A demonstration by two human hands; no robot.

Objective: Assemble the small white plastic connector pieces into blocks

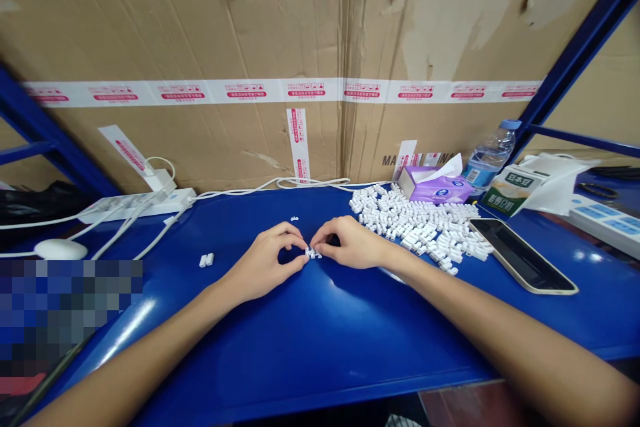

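Note:
Small white plastic pieces (311,253) are pinched between my two hands at the middle of the blue table. My left hand (273,258) has its thumb and forefinger closed on their left side. From the right, my right hand (350,243) grips them with thumb and forefinger. Tiny white bits (295,219) lie just beyond my fingers. To the left, two white pieces (206,260) rest side by side. A large heap of similar white pieces (420,223) spreads to the right of my right hand.
Behind the heap are a purple tissue pack (437,185), a water bottle (493,153) and a green-white carton (515,190). A phone (525,257) lies at the right. A power strip (140,205) with white cables sits at back left, before a cardboard wall (225,140).

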